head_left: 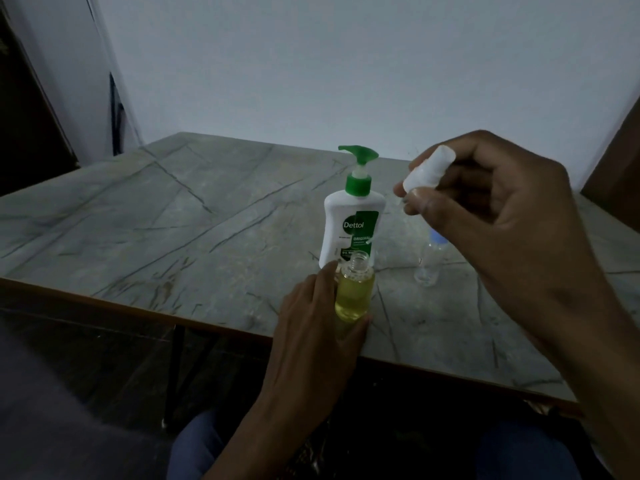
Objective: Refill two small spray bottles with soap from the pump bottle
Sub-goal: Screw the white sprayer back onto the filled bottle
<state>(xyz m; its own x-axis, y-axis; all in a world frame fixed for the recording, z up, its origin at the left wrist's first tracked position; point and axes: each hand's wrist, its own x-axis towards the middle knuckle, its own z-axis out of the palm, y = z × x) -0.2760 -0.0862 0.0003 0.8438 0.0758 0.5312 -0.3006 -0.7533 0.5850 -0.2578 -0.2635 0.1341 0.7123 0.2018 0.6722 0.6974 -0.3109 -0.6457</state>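
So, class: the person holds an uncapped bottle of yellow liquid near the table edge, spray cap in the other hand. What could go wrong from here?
1. The small bottle is open and nearly full, held by the left hand near the table edge; a tilt could spill soap.
2. The spray cap in the right hand has a thin dip tube that could miss the narrow neck.
3. The right forearm passes above the clear bottle and might topple it.
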